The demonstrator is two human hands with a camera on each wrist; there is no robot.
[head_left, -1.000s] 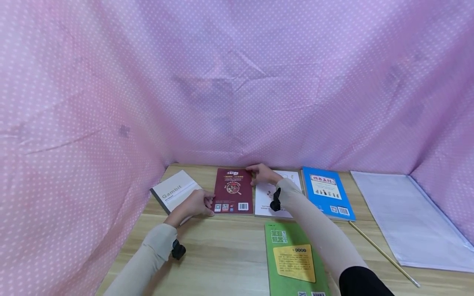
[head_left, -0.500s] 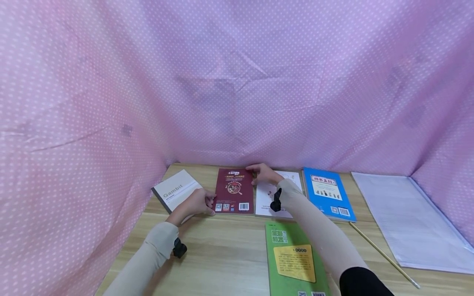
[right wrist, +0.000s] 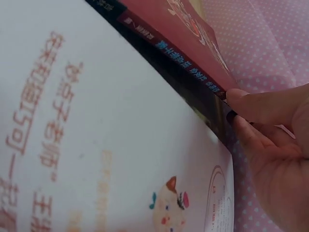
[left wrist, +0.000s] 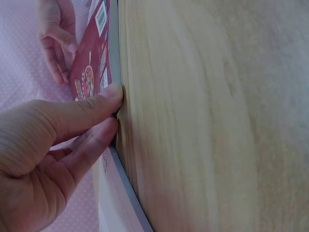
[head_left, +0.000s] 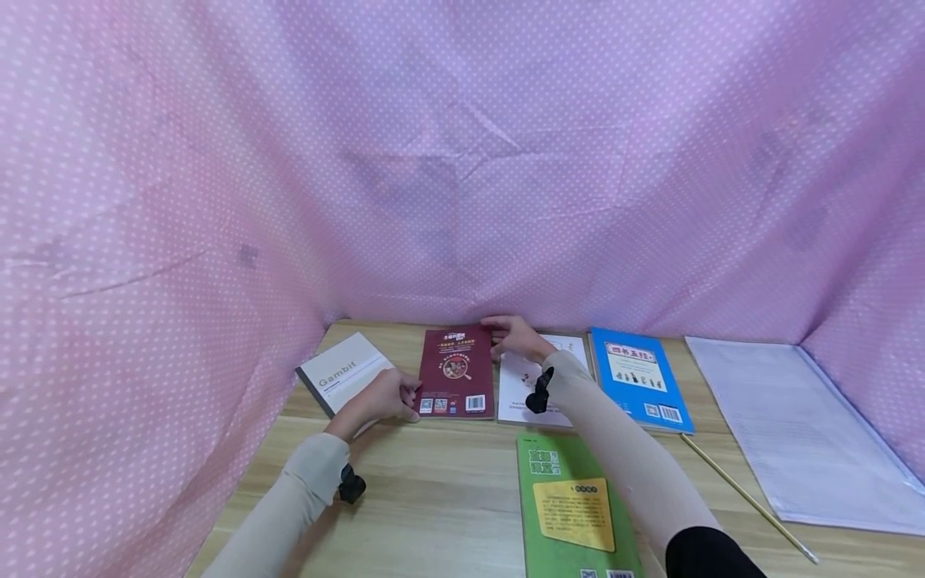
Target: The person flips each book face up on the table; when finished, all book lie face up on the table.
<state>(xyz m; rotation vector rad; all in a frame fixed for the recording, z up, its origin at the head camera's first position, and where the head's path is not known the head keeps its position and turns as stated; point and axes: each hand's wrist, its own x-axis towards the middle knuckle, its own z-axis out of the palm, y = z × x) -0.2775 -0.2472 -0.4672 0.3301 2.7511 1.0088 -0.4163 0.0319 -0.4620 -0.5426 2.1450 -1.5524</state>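
A maroon book (head_left: 455, 369) lies back cover up near the far edge of the table, its upper right corner slightly lifted. My left hand (head_left: 383, 395) pinches its lower left corner, with the thumb (left wrist: 104, 99) on the cover. At the upper right corner, my right hand (head_left: 516, 339) pinches the book between thumb and fingers; the spine shows in the right wrist view. Under my right wrist is a white book (right wrist: 120, 121) with cartoon figures, partly hidden by the arm. Left of the maroon book, a notebook (head_left: 336, 371) marked "Gambit" lies at a slant.
A blue book (head_left: 639, 373) lies right of the white one. Nearer me is a green book (head_left: 574, 514), partly under my right forearm. A thin yellowish stick (head_left: 751, 494) and a translucent white sheet (head_left: 802, 433) lie at the right. Pink dotted cloth (head_left: 462, 201) hangs behind the table.
The maroon book's upper right corner has risen a little with my right hand. My left hand keeps its place at the lower left corner.
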